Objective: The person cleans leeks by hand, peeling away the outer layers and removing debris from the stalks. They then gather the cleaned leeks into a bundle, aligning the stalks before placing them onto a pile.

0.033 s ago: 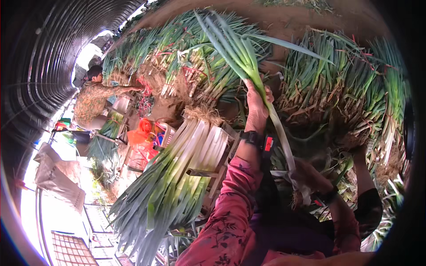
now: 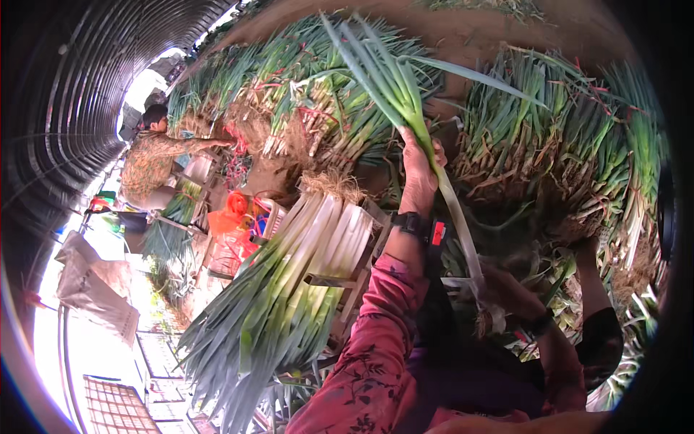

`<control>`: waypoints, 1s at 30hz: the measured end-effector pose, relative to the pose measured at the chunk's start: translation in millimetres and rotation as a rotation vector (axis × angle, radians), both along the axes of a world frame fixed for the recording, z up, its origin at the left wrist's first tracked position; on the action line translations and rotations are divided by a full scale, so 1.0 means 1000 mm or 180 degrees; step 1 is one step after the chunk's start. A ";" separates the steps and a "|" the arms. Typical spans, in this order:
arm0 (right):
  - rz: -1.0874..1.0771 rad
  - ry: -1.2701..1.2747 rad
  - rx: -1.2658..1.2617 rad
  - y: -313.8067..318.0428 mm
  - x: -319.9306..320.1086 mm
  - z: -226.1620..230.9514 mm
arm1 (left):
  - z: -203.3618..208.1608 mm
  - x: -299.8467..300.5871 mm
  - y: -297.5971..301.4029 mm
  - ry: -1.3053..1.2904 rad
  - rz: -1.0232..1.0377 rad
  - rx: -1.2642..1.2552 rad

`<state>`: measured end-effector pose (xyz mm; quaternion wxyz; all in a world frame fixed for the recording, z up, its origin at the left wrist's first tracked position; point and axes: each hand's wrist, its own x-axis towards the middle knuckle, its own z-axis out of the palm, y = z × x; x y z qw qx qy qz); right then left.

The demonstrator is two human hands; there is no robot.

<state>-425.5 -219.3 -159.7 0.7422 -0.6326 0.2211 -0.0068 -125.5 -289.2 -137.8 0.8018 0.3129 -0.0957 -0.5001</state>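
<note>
My left hand (image 2: 421,165) is closed round the shaft of a long leek (image 2: 450,195), just below where its green leaves fan out. The leek slants, leaves up and away, its pale root end down towards me. My right hand (image 2: 510,291) is beside that lower end; its fingers are dark and blurred, so their grip cannot be made out. A thin pale strip (image 2: 496,317) hangs by the roots below it. To the left of my left forearm, a stack of cleaned leeks (image 2: 311,246) lies on a metal-barred rack (image 2: 347,286), roots at the far end.
Heaps of untrimmed leeks (image 2: 340,94) lie beyond, and more leeks (image 2: 535,123) lie at right. An orange-red plastic bag (image 2: 235,224) stands by a basket (image 2: 271,217). Another person (image 2: 148,159) reaches over at far left. A bare limb with a black cuff (image 2: 601,340) is at right.
The leek's leafy top has tipped very slightly to the right, and its lower end has shifted slightly with my right hand. My left hand keeps its hold.
</note>
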 end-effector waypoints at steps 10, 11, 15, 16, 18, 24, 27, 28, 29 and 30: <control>-0.1199 -0.0560 -0.1154 -0.025 0.008 0.023 | -0.012 -0.041 -0.003 -0.0360 0.0188 -0.0227; -0.0765 -0.0401 -0.2014 -0.018 0.000 0.016 | -0.012 -0.032 -0.003 -0.0266 0.0149 -0.0296; -0.0304 -0.0312 -0.0747 0.021 -0.020 0.024 | -0.009 -0.023 -0.004 -0.0324 -0.0043 -0.0364; -0.0569 -0.0365 -0.1145 0.022 -0.018 0.055 | -0.004 -0.031 -0.003 -0.0830 0.0047 -0.0272; -0.0822 -0.0674 -0.1603 0.002 0.005 0.008 | 0.007 -0.025 0.020 -0.1726 0.0268 0.0056; -0.1388 -0.0922 -0.1841 -0.005 0.022 0.001 | -0.005 -0.012 0.010 -0.0050 -0.0557 -0.0242; -0.1033 -0.0844 -0.0297 0.000 0.009 0.018 | -0.023 0.010 -0.001 0.0906 -0.1415 -0.1048; -0.1298 -0.0829 -0.0974 0.003 0.001 0.011 | -0.028 0.008 -0.004 0.0886 -0.1263 -0.0978; -0.1546 -0.0807 -0.1658 0.004 -0.008 0.008 | -0.031 0.008 -0.008 0.0859 -0.1107 -0.0911; -0.1464 -0.0429 -0.0917 0.017 -0.020 0.017 | -0.031 0.020 -0.005 0.0580 -0.0814 -0.0705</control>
